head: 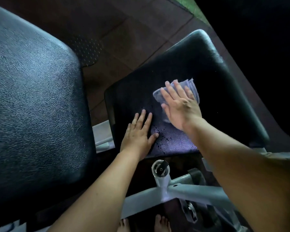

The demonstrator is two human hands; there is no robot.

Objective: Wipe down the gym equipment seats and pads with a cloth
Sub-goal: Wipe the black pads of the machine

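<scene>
Dark rubber-tile floor (127, 52), black seat pad (208, 67) on a grey frame (191, 191), bigger back pad (32, 97) to the left. Cloth (191, 86) is folded, mid-seat toward the far edge, under the right hand (179, 106): fingers straight, palm pressing, no grasp. Left hand (137, 136) lies flat by the seat's near-left edge, fingers spread, holding nothing. Dark droplets (159, 137) at the near edge. Risks: the ungripped cloth may slide out or bunch under the palm; the left hand blocks the stroke, so droplets beside it get missed.
</scene>
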